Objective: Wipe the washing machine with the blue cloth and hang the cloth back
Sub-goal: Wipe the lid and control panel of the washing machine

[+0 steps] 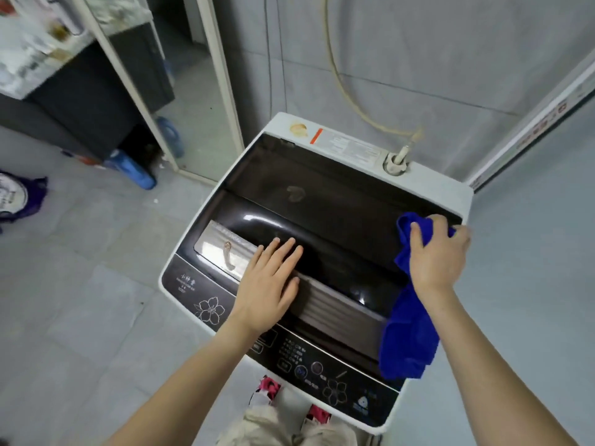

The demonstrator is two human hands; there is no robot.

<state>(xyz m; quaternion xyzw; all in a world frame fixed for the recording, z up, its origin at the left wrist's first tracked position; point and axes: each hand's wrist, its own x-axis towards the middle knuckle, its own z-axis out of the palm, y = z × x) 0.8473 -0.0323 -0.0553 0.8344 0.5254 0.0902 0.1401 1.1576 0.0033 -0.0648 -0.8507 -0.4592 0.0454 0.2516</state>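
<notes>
A white top-loading washing machine (428, 175) with a dark glossy lid fills the middle of the head view. My left hand (269, 284) lies flat, fingers spread, on the front part of the lid by its grey handle strip. My right hand (434, 252) grips a blue cloth (407, 336) at the lid's right edge. The cloth bunches above my fingers and hangs down over the machine's front right corner, covering part of the control panel (309, 365).
A beige hose (347, 91) runs down the tiled wall to the inlet at the machine's back right. Blue bottles (135, 170) lie on the floor at the left by a white door frame. A purple-rimmed object (19, 201) sits far left.
</notes>
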